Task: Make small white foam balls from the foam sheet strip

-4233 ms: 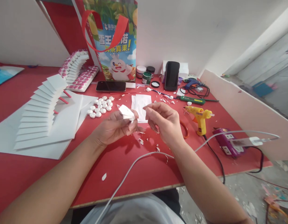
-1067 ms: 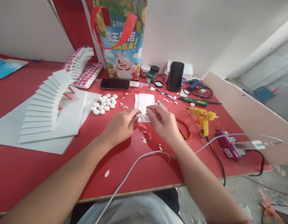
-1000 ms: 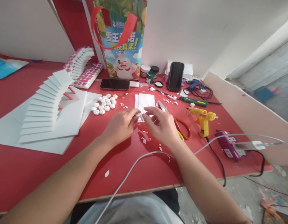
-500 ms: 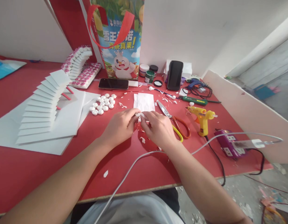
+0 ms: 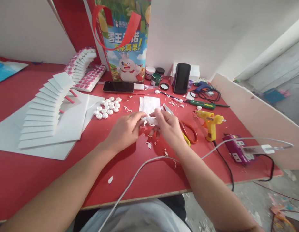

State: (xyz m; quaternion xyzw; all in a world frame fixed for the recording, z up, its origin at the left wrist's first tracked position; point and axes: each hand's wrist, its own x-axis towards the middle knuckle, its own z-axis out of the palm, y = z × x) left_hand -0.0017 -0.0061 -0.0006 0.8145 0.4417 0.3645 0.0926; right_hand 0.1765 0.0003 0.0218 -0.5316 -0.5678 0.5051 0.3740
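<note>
**One Head-Worn Camera, Looking Forward and Down**

The only view comes from the wearer's head, facing ahead and tipped down across the red table (image 5: 151, 180). It sits above and close behind the work: the shirt (image 5: 139, 216) fills the bottom edge, and the forearms (image 5: 74, 174) run away from the lens to the left hand (image 5: 125, 130) and right hand (image 5: 167, 127), near mid-frame. Farther off, the printed bag (image 5: 125, 66) and pale wall (image 5: 183, 32) close the view; floor (image 5: 248, 193) shows at lower right.

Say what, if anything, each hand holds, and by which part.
Left hand holds a white strip by its left end; right hand is at the other, hold unclear.
</note>
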